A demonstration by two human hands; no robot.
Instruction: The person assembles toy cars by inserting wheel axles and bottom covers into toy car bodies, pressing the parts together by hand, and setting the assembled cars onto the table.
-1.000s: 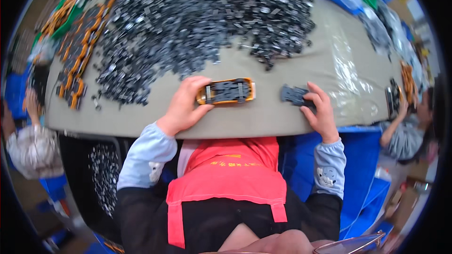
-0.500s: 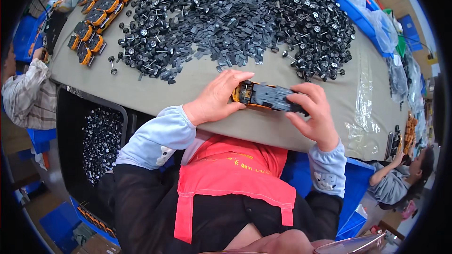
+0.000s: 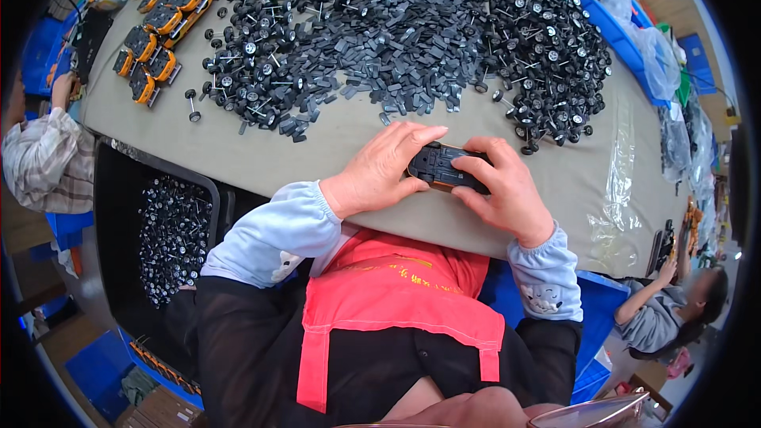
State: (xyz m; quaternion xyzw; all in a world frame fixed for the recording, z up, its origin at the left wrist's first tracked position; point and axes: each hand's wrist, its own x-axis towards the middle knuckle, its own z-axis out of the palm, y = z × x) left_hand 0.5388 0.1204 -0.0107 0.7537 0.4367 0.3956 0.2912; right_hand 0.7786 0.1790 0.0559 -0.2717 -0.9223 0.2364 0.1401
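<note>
A toy car [image 3: 436,165] with a black underside and orange body edges lies bottom up between my hands, near the table's front edge. My left hand [image 3: 374,170] is closed around its left end, thumb below and fingers above. Gripping the other end, my right hand [image 3: 507,190] presses fingers on the black underside, with the thumb at the near side. Beyond them spreads a heap of small flat dark pieces [image 3: 412,71], with black wheels on metal axles [image 3: 547,71] piled at both sides. Parts of the car are hidden by my fingers.
Several orange toy cars [image 3: 162,20] stand in rows at the far left. A black bin [image 3: 214,214] of wheels sits left of my arm. Blue trays [image 3: 626,40] with plastic bags line the right edge. One person works at the left, another at the right.
My right hand has shifted left and closed in on the car. The black underside now looks flatter and seated along the body, where before a dark part jutted past the right end.
</note>
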